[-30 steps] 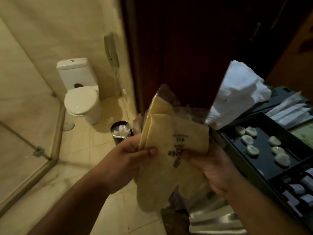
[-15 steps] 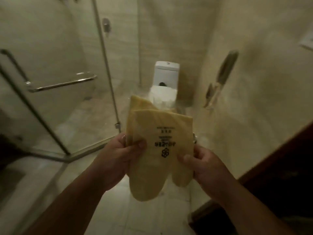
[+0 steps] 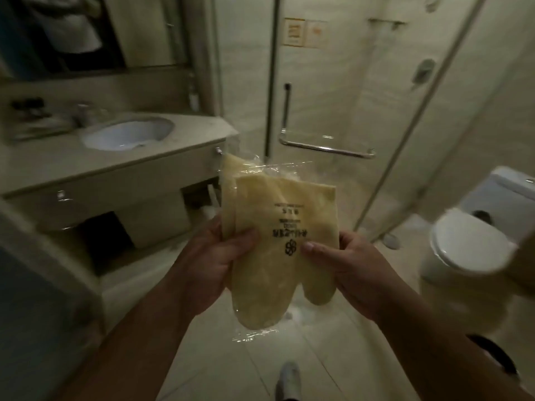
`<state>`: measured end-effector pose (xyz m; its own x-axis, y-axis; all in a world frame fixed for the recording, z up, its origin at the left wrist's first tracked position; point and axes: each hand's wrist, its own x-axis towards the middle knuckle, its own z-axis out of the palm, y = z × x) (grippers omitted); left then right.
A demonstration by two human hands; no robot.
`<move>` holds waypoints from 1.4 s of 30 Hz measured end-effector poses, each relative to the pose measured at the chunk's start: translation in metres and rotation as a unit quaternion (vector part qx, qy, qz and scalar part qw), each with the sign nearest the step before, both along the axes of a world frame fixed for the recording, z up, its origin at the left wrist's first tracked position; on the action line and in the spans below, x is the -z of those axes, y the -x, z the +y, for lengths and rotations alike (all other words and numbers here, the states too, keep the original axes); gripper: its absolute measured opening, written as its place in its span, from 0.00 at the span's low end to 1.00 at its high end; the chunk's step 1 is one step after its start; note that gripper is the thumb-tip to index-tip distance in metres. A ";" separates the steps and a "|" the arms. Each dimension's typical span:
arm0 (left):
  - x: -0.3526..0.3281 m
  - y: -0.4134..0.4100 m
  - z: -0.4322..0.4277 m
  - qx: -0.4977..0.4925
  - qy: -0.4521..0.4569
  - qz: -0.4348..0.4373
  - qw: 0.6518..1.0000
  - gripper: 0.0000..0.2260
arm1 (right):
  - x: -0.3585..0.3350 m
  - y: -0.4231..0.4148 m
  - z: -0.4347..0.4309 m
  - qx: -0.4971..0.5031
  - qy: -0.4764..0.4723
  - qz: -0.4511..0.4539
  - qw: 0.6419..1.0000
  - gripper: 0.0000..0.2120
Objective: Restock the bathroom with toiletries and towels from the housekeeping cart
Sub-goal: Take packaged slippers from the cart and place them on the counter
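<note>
From the head view, two hands hold one pack of slippers [image 3: 278,247] up in the air, over the floor [image 3: 318,357]. The left hand [image 3: 211,264] grips the left edge of the pack, with the thumb pressed on the front. The right hand [image 3: 347,267] grips the right edge, thumb on the front too. Both hands are closed tight on the pack, one on each side. The slippers are pale yellow and sit inside a clear plastic wrap that sticks out past the top and bottom. Dark print and a small flower mark show on the front, between the two thumbs. The round toe ends point down. To the left of the hands and farther away is the desk [image 3: 86,163] with a white sink [image 3: 127,134] set in it. Small dark things sit at its far left, too blurry to tell. A mirror [image 3: 72,30] hangs above. Past the hands is a glass shower door [image 3: 318,96] with a shiny bar [image 3: 327,147]. To the right of the hands is a white toilet [image 3: 469,247] with its lid down. Below the hands a shoe [image 3: 286,377] shows on the floor.
</note>
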<state>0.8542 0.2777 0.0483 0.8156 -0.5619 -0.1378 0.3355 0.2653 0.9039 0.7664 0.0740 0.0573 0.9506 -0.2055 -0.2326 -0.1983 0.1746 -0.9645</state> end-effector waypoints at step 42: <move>0.016 -0.356 0.266 -0.405 -0.013 -0.014 0.914 0.12 | -0.007 -0.496 0.228 -0.180 -0.044 -0.019 0.983 0.10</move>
